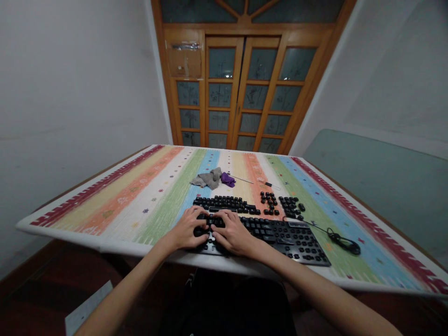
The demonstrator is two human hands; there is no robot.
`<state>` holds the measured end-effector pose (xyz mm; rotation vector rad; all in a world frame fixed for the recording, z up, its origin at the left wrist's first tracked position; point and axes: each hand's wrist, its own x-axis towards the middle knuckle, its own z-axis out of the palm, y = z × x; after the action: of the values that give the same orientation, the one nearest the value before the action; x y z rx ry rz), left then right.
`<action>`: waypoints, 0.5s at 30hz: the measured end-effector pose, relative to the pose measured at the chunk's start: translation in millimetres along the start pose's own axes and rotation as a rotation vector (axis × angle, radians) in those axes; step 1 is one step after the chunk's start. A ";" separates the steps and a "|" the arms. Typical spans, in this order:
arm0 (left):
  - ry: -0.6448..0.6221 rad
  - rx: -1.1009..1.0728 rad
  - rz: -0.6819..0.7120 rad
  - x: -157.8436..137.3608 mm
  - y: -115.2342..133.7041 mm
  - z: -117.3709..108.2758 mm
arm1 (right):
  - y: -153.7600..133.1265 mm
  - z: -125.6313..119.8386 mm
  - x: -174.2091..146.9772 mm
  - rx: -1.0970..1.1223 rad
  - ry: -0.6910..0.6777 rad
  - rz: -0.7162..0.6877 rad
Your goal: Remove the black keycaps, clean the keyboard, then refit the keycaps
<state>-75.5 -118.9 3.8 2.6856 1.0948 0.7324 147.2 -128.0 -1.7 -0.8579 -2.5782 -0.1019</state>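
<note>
A black keyboard (pixel 287 239) lies along the near edge of the striped tablecloth. On its right part the key positions are bare of keycaps, while some keycaps (pixel 257 226) sit on its upper middle. My left hand (pixel 189 227) rests at the keyboard's left end, thumb and fingers bent and apart. Just beside it, my right hand (pixel 233 233) lies over the left part, its fingers bent and spread against the keyboard. Both hands hide much of that end, and I cannot make out any small piece under the fingertips.
Loose black keycaps (pixel 224 202) lie in rows behind the keyboard, with more groups (pixel 290 205) to the right. Farther back are a grey cloth (pixel 210 178), a purple cloth (pixel 227 179) and a thin rod (pixel 243 179). A coiled cable (pixel 345 241) lies at the right.
</note>
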 end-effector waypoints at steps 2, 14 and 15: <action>0.010 0.021 0.009 -0.3 1.4 -1.2 | -0.1 -1.3 1.4 0.012 -0.010 -0.010; 0.161 -0.128 -0.083 51.0 -32.5 -19.9 | 76.4 -12.6 26.5 0.175 0.138 0.209; 0.155 -0.124 -0.106 58.3 -39.6 -18.7 | 85.7 -11.8 29.7 0.184 0.128 0.230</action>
<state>-73.4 -50.9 29.9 2.4821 1.1750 0.9683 180.4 -44.6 16.0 -1.0342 -2.3103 0.1404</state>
